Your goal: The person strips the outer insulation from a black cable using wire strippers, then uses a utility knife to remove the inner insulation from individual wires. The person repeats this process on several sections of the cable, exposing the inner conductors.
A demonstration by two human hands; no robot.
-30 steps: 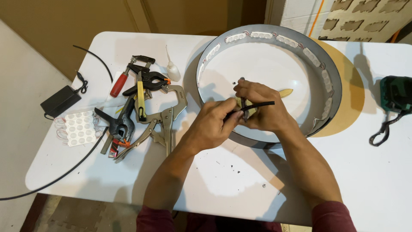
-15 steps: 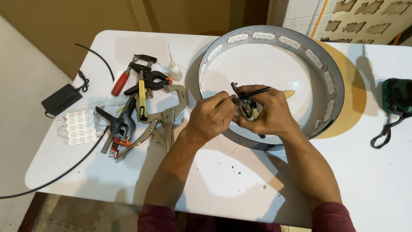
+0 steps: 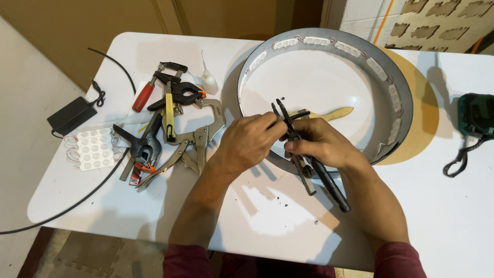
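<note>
My left hand and my right hand meet over the near rim of a large round grey ring with a white inside and small white light modules along its wall. My right hand grips black-handled pliers; their jaws point up by my left fingertips and the handles run down toward me. My left fingers pinch at the plier jaws, on something too small to make out. A pale wooden stick lies inside the ring just beyond my hands.
On the white table, left of the ring, lies a pile of clamps and locking pliers, a small glue bottle, a sheet of white light modules and a black power adapter with cable. A green tool sits at the right edge.
The pliers have swung round: their handles now point down toward me instead of lying flat across my hands. Both hands stay at the ring's near rim.
</note>
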